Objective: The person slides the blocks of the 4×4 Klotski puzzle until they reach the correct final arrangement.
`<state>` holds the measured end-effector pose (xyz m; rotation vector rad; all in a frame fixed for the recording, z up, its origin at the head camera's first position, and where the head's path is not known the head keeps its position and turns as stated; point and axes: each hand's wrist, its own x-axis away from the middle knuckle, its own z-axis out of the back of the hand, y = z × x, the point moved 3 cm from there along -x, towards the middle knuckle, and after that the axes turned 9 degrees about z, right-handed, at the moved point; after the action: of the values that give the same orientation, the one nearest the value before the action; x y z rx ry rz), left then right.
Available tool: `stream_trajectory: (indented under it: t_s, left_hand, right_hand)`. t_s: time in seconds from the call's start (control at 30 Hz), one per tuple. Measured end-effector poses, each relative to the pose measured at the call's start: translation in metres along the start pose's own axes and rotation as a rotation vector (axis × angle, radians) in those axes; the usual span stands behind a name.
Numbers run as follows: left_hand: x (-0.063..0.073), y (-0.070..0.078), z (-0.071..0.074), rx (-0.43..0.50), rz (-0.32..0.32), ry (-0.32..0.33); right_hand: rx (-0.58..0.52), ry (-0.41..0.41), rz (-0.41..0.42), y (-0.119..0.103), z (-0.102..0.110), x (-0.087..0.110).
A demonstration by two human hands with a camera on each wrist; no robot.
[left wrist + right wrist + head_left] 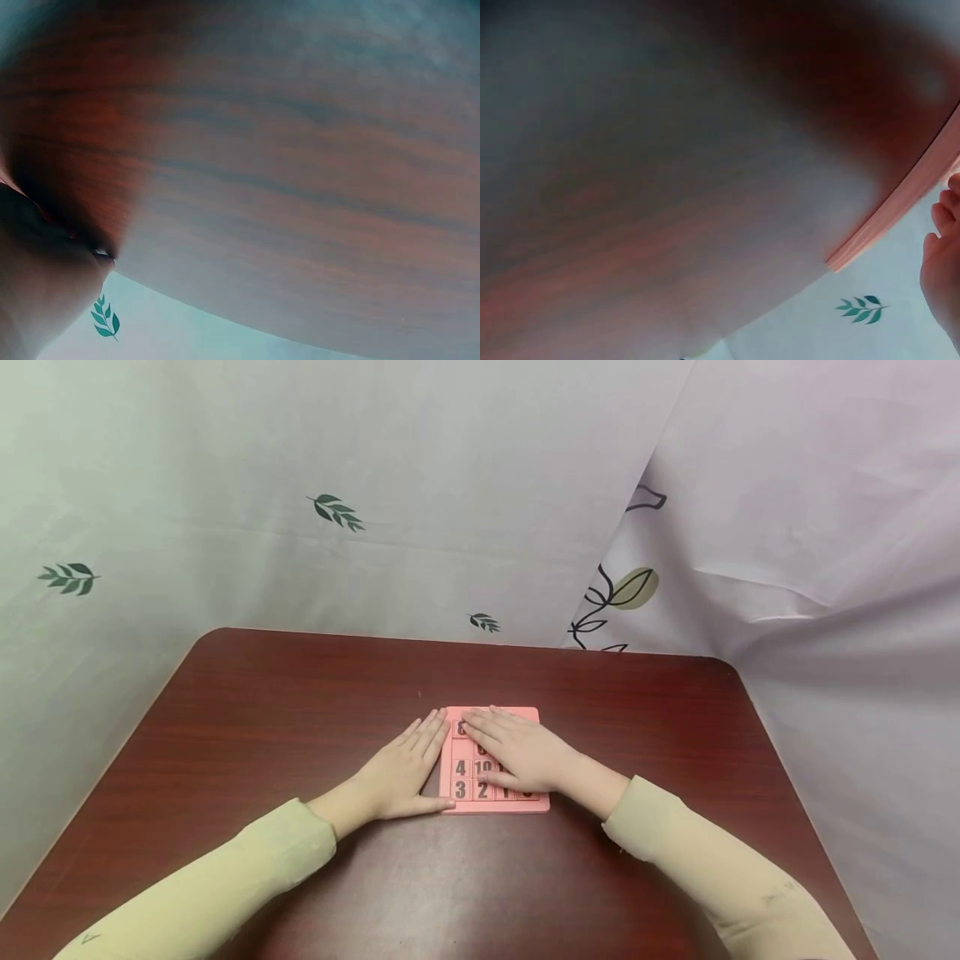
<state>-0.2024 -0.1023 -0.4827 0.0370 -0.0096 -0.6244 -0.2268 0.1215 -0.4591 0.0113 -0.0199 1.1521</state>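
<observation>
A pink sliding number puzzle (495, 807) lies flat on the dark red-brown table. Black numerals such as 4, 10, 3 and 2 show on its tiles. Along the puzzle's left edge rests my left hand (397, 775), its fingers straight and its thumb tip at the lower left corner. Flat across the upper and right tiles lies my right hand (528, 753), fingers extended, hiding several numbers. In the right wrist view the puzzle's side edge (900, 199) appears beside part of the right hand (943, 262). The left wrist view shows a dark, blurred part of the left hand (52, 277).
The wood-grain table (315, 693) has rounded far corners. Behind it hangs a pale curtain (420, 485) with green leaf prints, and another pale cloth (840, 568) hangs on the right. Light sleeves cover both forearms.
</observation>
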Motion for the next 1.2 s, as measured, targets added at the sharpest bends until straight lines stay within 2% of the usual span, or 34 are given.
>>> stream_trajectory:
  t_s: [0.27,0.8,1.03,1.2]
  left_hand:
    - [0.001,-0.001,-0.001,-0.01,0.0,0.001]
    - [0.001,-0.001,-0.002,-0.044,-0.007,0.025]
    - [0.0,-0.001,-0.003,-0.022,-0.003,0.02]
    - [-0.001,0.0,-0.002,-0.014,0.003,0.012]
  right_hand:
    - [-0.019,-0.009,-0.021,0.004,-0.001,-0.004]
    - [0.005,0.005,0.058,-0.018,0.003,0.008]
    - [0.069,0.053,0.002,-0.005,0.006,0.02]
    - [0.042,0.042,-0.038,0.002,0.005,0.025]
